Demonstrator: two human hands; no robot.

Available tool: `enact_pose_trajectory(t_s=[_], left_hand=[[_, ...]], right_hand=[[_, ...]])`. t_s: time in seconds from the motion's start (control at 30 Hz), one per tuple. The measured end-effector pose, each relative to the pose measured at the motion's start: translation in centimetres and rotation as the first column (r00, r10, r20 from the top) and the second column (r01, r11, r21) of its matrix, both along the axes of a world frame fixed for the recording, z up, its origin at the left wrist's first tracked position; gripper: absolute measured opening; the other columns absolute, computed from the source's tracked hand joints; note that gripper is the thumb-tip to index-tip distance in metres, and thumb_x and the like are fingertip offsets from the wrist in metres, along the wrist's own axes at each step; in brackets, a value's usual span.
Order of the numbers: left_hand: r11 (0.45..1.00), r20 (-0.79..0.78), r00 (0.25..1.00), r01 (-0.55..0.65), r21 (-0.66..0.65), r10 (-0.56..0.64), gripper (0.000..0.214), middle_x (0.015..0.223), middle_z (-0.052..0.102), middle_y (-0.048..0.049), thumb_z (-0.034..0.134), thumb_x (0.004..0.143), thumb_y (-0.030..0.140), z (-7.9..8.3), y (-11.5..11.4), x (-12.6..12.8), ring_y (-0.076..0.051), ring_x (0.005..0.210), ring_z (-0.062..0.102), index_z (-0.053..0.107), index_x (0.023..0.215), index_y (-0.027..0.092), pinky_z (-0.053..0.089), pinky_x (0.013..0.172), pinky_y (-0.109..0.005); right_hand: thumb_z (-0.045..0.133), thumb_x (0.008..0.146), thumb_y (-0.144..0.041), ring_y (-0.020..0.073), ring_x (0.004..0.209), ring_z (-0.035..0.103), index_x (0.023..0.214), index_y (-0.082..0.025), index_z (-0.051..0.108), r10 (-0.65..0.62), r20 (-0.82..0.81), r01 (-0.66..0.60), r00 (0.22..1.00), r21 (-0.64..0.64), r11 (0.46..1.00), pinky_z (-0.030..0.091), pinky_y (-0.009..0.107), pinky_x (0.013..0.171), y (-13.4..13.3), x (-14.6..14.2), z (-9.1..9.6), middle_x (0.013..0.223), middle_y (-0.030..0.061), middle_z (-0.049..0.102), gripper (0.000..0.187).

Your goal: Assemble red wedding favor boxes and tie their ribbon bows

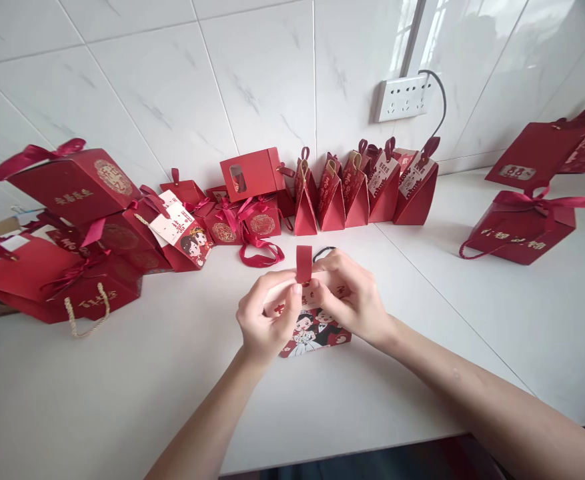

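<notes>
A small red and white gift box (315, 333) with a cartoon bridal couple on its front stands on the white counter (122, 393). My left hand (265, 317) and my right hand (352, 297) both pinch its top. Between their fingertips a red paper handle loop (303, 263) sticks straight up. Most of the box's top is hidden behind my fingers.
A row of several pointed red gift boxes (357, 187) stands against the tiled wall. A heap of red boxes and bags with ribbons (87, 227) lies at the left. More red bags (522, 227) sit at the right. A wall socket (405, 98) with a cable hangs above.
</notes>
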State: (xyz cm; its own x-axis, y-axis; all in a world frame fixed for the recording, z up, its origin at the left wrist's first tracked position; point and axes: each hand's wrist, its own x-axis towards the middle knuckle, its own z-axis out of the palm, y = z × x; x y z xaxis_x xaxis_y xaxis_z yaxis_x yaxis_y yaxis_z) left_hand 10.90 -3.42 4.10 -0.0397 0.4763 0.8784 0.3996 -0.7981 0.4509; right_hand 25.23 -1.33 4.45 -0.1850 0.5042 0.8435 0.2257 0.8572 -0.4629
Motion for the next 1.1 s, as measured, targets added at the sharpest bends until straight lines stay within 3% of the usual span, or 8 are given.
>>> enact_pose_trajectory(t_s=[0.23, 0.4, 0.53, 0.77, 0.93, 1.1], left_hand=[[1.0, -0.02, 1.0, 0.021, -0.003, -0.021, 0.02, 0.095, 0.071, -0.0044, 0.058, 0.083, 0.007, -0.34, 0.22, -0.33, -0.015, 0.085, 0.069, 0.064, 0.099, 0.018, 0.06, 0.07, -0.024], [1.0, 0.006, 1.0, -0.019, -0.022, 0.019, 0.017, 0.085, 0.071, -0.0013, 0.06, 0.083, 0.008, -0.24, 0.21, -0.22, -0.012, 0.078, 0.069, 0.064, 0.096, 0.018, 0.059, 0.07, -0.023], [1.0, 0.006, 1.0, -0.005, -0.003, 0.005, 0.021, 0.088, 0.07, -0.0016, 0.061, 0.081, 0.005, -0.26, 0.23, -0.23, -0.012, 0.08, 0.068, 0.064, 0.097, 0.017, 0.059, 0.071, -0.022], [0.997, -0.025, 1.0, 0.008, 0.078, -0.006, 0.029, 0.093, 0.068, -0.0035, 0.058, 0.08, -0.001, -0.31, 0.39, -0.17, -0.012, 0.084, 0.067, 0.059, 0.103, 0.017, 0.058, 0.072, -0.022], [0.997, -0.037, 0.998, 0.045, 0.067, -0.042, 0.022, 0.09, 0.066, -0.0022, 0.057, 0.081, -0.001, -0.27, 0.45, -0.21, -0.011, 0.08, 0.066, 0.057, 0.092, 0.017, 0.056, 0.063, -0.018], [0.997, -0.119, 0.992, -0.034, 0.069, 0.042, 0.027, 0.093, 0.066, -0.0029, 0.056, 0.083, 0.001, 0.01, 0.33, -0.34, -0.01, 0.082, 0.065, 0.065, 0.102, 0.019, 0.057, 0.067, -0.019]], right_hand=[[0.05, 0.089, -0.016, 0.0147, 0.067, 0.05, 0.105, -0.022, 0.05, 0.015, -0.012, -0.015, 1.0, 0.055, 0.998, 0.045, 0.029, 0.058, 0.19, -0.06, -0.37, 0.077, 0.0017, 0.051, 0.017], [0.048, 0.089, -0.009, 0.0169, 0.073, 0.049, 0.1, -0.024, 0.052, 0.026, 0.014, -0.027, 1.0, 0.093, 0.995, 0.046, 0.029, 0.061, 0.15, -0.1, -0.51, 0.075, 0.0014, 0.05, 0.019], [0.053, 0.087, -0.012, 0.016, 0.072, 0.051, 0.115, -0.022, 0.046, 0.016, -0.054, -0.015, 0.998, 0.03, 0.999, 0.047, 0.03, 0.062, -0.02, -0.19, -0.55, 0.082, 0.0022, 0.052, 0.03], [0.048, 0.09, -0.011, 0.0145, 0.07, 0.049, 0.103, -0.021, 0.059, 0.012, 0.026, -0.013, 1.0, 0.016, 1.0, 0.045, 0.028, 0.061, 0.01, 0.02, -0.22, 0.075, 0.0014, 0.05, 0.019], [0.05, 0.09, -0.013, 0.0143, 0.068, 0.049, 0.102, -0.02, 0.06, 0.005, 0.008, -0.005, 1.0, 0.003, 1.0, 0.044, 0.028, 0.059, 0.03, -0.04, -0.15, 0.071, 0.0005, 0.05, 0.017], [0.05, 0.089, -0.012, 0.0143, 0.069, 0.05, 0.1, -0.02, 0.059, 0.011, 0.005, -0.011, 1.0, 0.015, 1.0, 0.045, 0.028, 0.06, 0.02, -0.09, -0.02, 0.074, 0.001, 0.056, 0.017]])
